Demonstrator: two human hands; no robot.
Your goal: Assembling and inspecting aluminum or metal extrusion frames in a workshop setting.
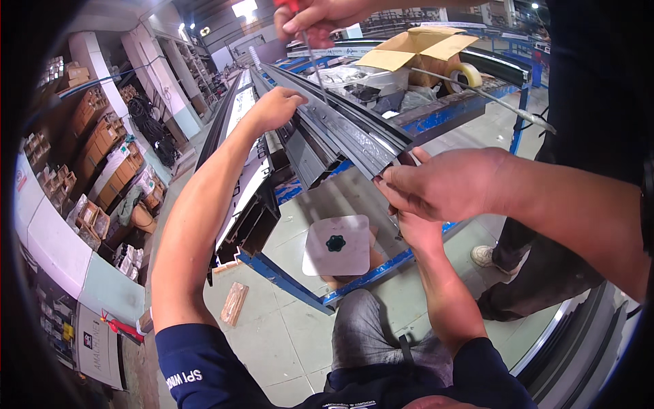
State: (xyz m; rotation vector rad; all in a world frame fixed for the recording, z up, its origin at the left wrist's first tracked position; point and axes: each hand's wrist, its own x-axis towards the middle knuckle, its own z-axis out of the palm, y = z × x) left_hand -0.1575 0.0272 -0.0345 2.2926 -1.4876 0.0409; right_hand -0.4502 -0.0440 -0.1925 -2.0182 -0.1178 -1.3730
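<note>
My left hand (278, 109) rests on the far part of a grey aluminium profile (344, 126), its fingers curled over the near-left edge. At the profile's near end, my right hand (417, 228) holds it from below, its fingers largely covered by a co-worker's hand (443, 180) pinching the same end. The co-worker's other hand (320, 17), at the top, grips a red-handled screwdriver (289, 5); its long thin shaft points down onto the profile's upper face, just right of my left hand.
More long profiles (255, 225) lie alongside on a blue metal frame (286, 283). Below stands a stool with a pale square top (320, 262). An open cardboard box (415, 51) and a tape roll (466, 76) sit on the right table. Shelves with boxes (99, 146) line the left.
</note>
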